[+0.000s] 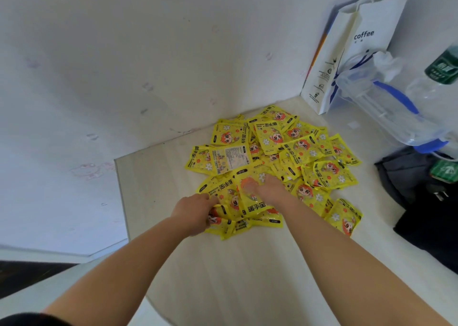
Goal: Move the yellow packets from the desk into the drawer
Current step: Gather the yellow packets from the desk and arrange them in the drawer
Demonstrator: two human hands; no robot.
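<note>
Bright, flat, diffuse light; source not clear. Shadows faint, just a weak soft one on the table (223, 288) between the forearms. Slight sheen on the yellow packets (304, 149) (glossy film). Right grip (271, 189) smeared by blur near centre. Clear plastic bag (386, 107) at 3 o'clock washed out. Heavy wide-angle bending at edges, worst at 9 and 3 o'clock.

The left forearm (128, 258) and the right forearm (329, 248) are bare along all the length that shows, and the left hand (195, 214) and the right hand (271, 189) are bare as well. At the top of the left arm, in the lower left corner, shows the edge of a black sleeve (22, 320), plain and without print. The fingers of the right hand look blurred.
</note>
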